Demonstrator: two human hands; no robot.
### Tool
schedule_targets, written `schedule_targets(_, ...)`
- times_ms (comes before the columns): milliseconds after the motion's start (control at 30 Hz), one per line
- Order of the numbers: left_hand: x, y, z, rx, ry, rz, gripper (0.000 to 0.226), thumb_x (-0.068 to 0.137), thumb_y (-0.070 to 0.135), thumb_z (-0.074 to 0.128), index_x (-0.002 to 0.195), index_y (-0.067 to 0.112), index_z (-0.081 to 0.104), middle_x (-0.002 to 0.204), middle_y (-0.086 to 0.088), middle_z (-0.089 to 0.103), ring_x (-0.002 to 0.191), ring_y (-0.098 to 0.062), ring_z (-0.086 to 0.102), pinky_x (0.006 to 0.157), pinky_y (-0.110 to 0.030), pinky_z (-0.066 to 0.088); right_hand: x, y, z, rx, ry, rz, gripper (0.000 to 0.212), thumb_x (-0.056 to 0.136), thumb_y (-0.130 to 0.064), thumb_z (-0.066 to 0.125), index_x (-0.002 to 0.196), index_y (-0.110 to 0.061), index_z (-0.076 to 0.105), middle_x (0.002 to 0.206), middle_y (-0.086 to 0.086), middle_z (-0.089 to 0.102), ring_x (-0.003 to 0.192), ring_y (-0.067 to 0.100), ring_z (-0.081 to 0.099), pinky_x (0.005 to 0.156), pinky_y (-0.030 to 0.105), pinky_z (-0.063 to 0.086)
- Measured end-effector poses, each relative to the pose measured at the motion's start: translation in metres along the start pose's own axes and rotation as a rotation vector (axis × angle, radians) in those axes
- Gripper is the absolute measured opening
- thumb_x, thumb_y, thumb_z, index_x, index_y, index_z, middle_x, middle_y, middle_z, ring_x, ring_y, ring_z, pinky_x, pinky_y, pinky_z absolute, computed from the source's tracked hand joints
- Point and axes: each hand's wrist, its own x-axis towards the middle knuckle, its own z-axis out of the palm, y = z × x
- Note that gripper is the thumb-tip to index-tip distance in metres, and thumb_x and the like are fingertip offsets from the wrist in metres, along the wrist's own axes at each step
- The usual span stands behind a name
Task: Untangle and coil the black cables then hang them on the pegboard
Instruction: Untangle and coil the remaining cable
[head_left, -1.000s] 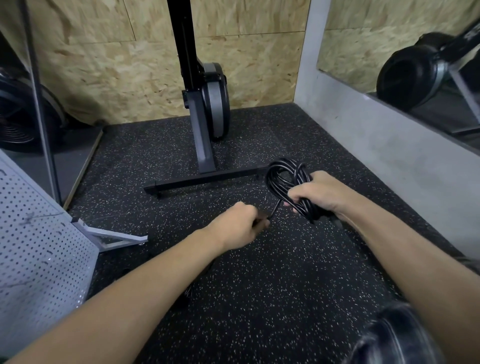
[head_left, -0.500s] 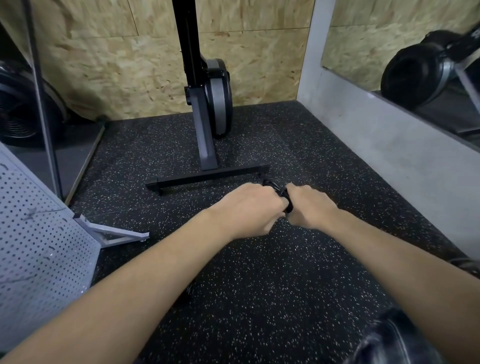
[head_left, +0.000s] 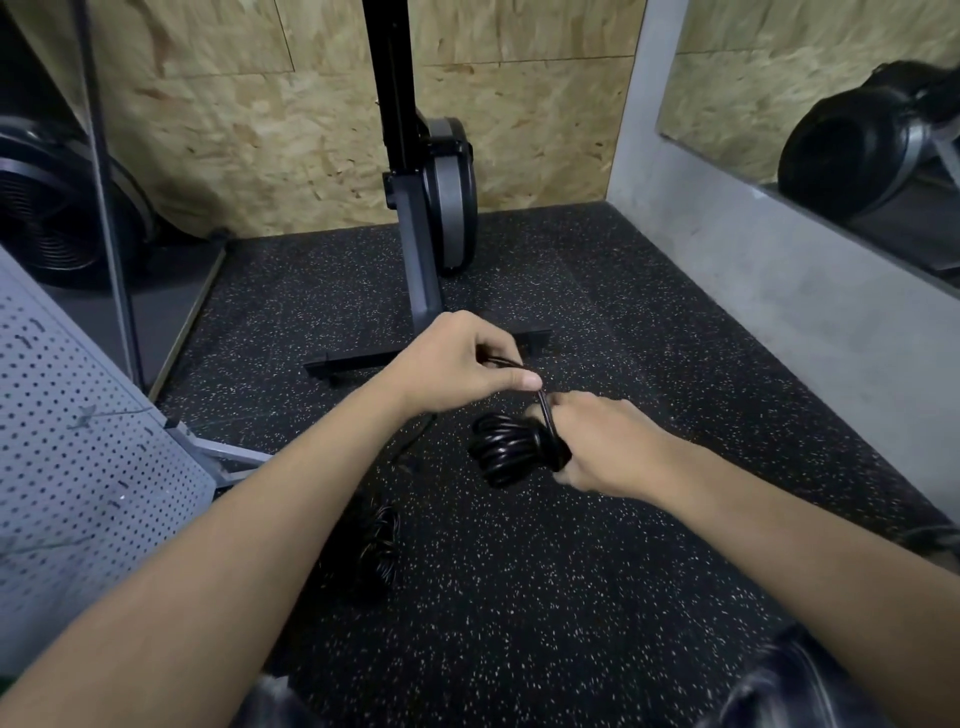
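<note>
Now right hand (head_left: 602, 447) grips cable coil (head_left: 506, 449); left hand (head_left: 457, 364) seemingly pinches strand (head_left: 543, 411).

I have the right hand (head_left: 608, 447) around a coil (head_left: 511, 449) at centre, the left hand (head_left: 457, 364) just behind it pinching a strand (head_left: 543, 408) from the coil. A second coil (head_left: 375, 545) lies on the floor (head_left: 571, 597) nearer me, the pegboard (head_left: 78, 467) far left, a machine (head_left: 431, 249) behind the hands.
</note>
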Motion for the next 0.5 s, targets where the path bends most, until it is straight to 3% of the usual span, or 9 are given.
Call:
schedule_targets(100, -0.004, -0.017, -0.003, -0.172, -0.047, -0.073, 0.027, 0.083, 0.044, 0.084, 0.079, 0.018, 0.081, 0.08, -0.011, 0.075, 0.071, -0.011, 0.062, 0.073, -0.029, 0.05, -0.008, -0.001, -0.006, 0.039, 0.086, -0.106, 0.021, 0.092, -0.026, 0.07, 0.103, -0.025, 0.052, 0.1, -0.01, 0.053, 0.096, 0.014, 0.059, 0.078, 0.031, 0.047)
schedule_targets(200, -0.008, -0.027, -0.004, -0.346, -0.08, -0.154, 0.032, 0.082, 0.047, 0.08, 0.072, 0.017, 0.078, 0.077, -0.016, 0.07, 0.075, -0.016, 0.064, 0.08, -0.028, 0.054, -0.015, -0.006, -0.016, 0.146, 0.197, -0.181, 0.023, 0.091, -0.029, 0.068, 0.095, -0.03, 0.045, 0.094, -0.016, 0.051, 0.092, 0.008, 0.052, 0.081, 0.031, 0.048)
schedule_targets(267, -0.009, -0.026, -0.002, -0.458, -0.109, -0.197, 0.033, 0.087, 0.044, 0.074, 0.072, 0.014, 0.074, 0.073, -0.009, 0.065, 0.069, -0.013, 0.06, 0.072, -0.021, 0.051, -0.017, -0.008, -0.022, 0.253, 0.281, -0.151, 0.023, 0.088, -0.029, 0.073, 0.095, -0.029, 0.051, 0.093, -0.016, 0.054, 0.088, 0.008, 0.055, 0.079, 0.033, 0.051)
schedule_targets(400, -0.011, -0.028, 0.011, -0.736, -0.161, -0.277, 0.039, 0.091, 0.034, 0.067, 0.096, -0.005, 0.068, 0.078, -0.005, 0.063, 0.068, -0.011, 0.057, 0.067, -0.021, 0.052, -0.019, -0.005, -0.025, 0.368, 0.382, -0.178, 0.032, 0.083, -0.028, 0.079, 0.096, -0.038, 0.052, 0.09, -0.018, 0.058, 0.084, 0.003, 0.057, 0.074, 0.027, 0.049)
schedule_targets(500, -0.014, -0.033, 0.017, -0.736, -0.139, -0.307, 0.021, 0.101, 0.009, 0.063, 0.083, 0.005, 0.072, 0.079, -0.006, 0.067, 0.071, -0.013, 0.06, 0.068, -0.026, 0.052, -0.02, -0.001, -0.027, 0.408, 0.441, -0.14, 0.047, 0.079, -0.026, 0.083, 0.109, -0.034, 0.048, 0.094, -0.015, 0.065, 0.08, 0.004, 0.063, 0.071, 0.031, 0.054)
